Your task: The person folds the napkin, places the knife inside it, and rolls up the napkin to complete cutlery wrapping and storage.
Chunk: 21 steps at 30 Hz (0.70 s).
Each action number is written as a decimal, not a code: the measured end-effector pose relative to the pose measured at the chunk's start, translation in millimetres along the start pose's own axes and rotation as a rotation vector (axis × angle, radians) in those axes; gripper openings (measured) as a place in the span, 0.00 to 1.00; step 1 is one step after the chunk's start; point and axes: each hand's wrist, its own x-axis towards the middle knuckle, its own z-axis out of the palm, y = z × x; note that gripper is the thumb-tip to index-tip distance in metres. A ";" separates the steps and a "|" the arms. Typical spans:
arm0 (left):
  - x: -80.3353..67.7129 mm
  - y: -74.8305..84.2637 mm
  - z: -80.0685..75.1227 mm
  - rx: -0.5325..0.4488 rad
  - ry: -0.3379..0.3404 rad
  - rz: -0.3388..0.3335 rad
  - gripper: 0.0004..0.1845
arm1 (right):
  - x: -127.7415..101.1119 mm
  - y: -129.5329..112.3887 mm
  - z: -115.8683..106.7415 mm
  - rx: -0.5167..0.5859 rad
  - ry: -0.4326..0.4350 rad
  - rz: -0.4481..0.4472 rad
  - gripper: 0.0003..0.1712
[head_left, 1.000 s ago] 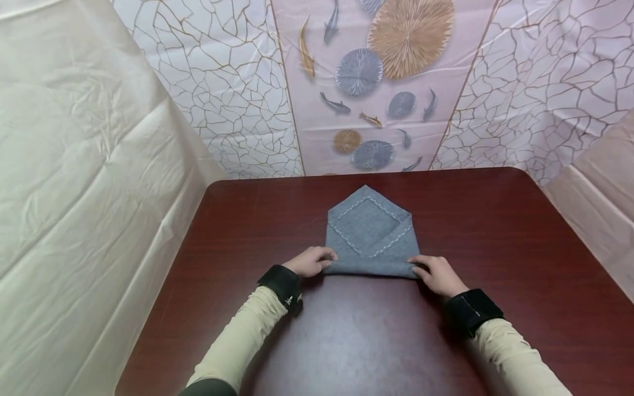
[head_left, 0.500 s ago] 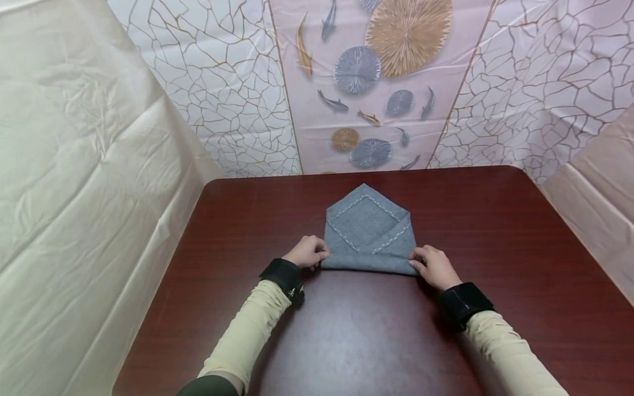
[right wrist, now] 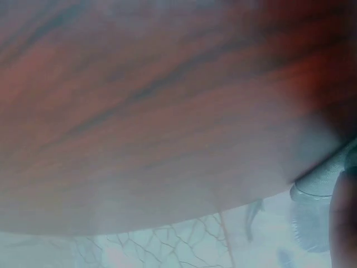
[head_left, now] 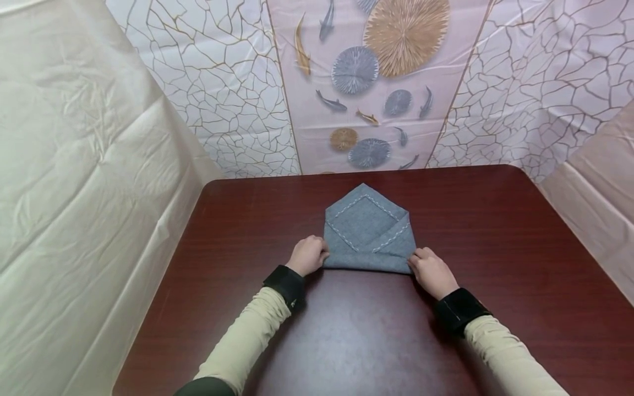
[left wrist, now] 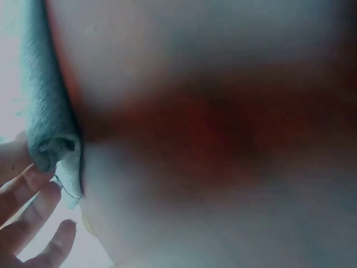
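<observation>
- We work at a dark red wood-grain table (head_left: 495, 231), with cracked-pattern and fish-print sheeting (head_left: 376, 82) hung behind
- A grey felt-like napkin (head_left: 369, 234) with white stitching lies mid-table, already folded to an envelope shape, its far point not yet folded in
- Our left hand (head_left: 308, 255) and right hand (head_left: 432, 270) pinch its rolled near corners

The person wears long sleeves of pale cream cloth on both arms, the left sleeve (head_left: 245, 338) and the right sleeve (head_left: 510, 357) reaching down to the wrists. Each wrist carries 1 broad black band: the left band (head_left: 284, 286) shows a small pale mark at about 5 o'clock, and the right band (head_left: 458, 309) has a thin line of pale stitching across it. Both hands, the left hand (head_left: 308, 255) and the right hand (head_left: 432, 271), are bare.
</observation>
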 end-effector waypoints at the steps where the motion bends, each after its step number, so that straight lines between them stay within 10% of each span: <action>1: -1.3 2.5 0.0 0.049 0.014 0.013 0.05 | -1.5 -0.1 0.1 -0.011 -0.003 -0.006 0.04; 13: -8.5 19.1 -6.3 0.216 -0.149 0.018 0.02 | -6.8 -0.9 -11.9 -0.060 -0.184 -0.016 0.22; 21: 0.3 29.5 -11.3 0.392 -0.199 0.047 0.04 | -7.6 1.3 -5.9 -0.096 -0.112 -0.095 0.18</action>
